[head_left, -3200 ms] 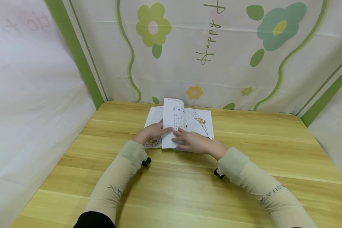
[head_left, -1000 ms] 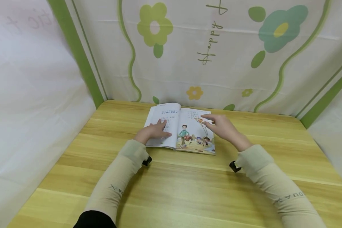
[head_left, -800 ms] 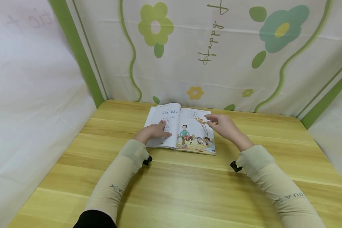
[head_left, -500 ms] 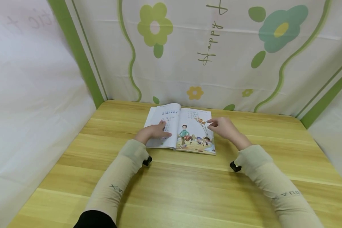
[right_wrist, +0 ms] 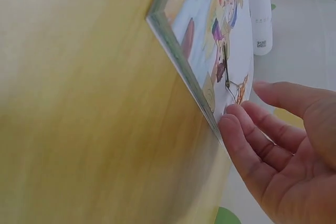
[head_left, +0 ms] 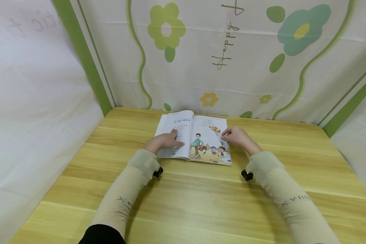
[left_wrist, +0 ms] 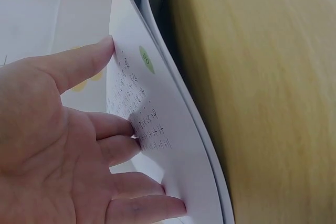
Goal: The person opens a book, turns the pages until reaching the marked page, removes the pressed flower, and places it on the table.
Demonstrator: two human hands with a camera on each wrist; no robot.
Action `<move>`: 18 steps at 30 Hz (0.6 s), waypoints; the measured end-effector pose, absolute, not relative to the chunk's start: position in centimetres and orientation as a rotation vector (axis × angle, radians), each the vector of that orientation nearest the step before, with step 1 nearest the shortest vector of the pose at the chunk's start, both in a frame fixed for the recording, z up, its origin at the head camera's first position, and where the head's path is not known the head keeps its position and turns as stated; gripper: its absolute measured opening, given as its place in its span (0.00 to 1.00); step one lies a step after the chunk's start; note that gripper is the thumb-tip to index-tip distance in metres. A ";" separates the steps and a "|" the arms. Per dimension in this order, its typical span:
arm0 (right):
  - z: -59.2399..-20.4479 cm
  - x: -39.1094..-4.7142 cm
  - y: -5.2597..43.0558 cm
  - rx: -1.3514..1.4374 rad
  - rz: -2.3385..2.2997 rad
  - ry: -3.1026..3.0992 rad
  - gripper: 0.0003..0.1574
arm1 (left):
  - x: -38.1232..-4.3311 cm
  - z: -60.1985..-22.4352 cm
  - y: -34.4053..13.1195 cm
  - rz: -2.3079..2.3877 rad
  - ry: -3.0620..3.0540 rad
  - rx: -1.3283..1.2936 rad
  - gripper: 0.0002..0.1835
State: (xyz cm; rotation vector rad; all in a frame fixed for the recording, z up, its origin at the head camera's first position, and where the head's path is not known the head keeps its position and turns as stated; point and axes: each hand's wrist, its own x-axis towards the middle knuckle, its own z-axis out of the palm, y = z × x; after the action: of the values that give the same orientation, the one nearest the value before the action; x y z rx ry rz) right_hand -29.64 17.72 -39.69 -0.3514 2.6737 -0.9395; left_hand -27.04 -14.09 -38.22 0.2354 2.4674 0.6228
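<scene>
An illustrated book [head_left: 205,135] lies spread on the table, text on its left page and a coloured picture on its right. My left hand [head_left: 164,140] rests on the left page with fingers spread; in the left wrist view the fingertips [left_wrist: 176,206] touch the white paper, which bows up. My right hand [head_left: 236,136] is at the outer edge of the right page. In the right wrist view, its bent fingers [right_wrist: 234,127] meet the page edge, while the thumb [right_wrist: 268,92] stands apart from them. The right page lies flat.
The wooden table [head_left: 195,200] extends around the book on all sides. Behind it hangs a white curtain [head_left: 183,78] with printed flowers, close to the book's far edge. Another white sheet [head_left: 39,112] hangs along the left side.
Earlier both hands were at a raised leaf, which has since come over onto the left side. My right hand moved right, then down along the page's outer edge; the left stays in place.
</scene>
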 end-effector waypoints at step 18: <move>-39.3 -31.3 16.5 -0.267 -0.744 2.628 0.10 | -27.2 -38.4 -14.0 0.620 2.467 0.232 0.48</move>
State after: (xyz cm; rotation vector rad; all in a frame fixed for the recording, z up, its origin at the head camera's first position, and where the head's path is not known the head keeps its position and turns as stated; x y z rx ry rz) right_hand -31.29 16.55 -39.35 -0.2668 2.6285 -0.7443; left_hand -27.21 -13.98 -38.37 0.2315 2.4665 0.6203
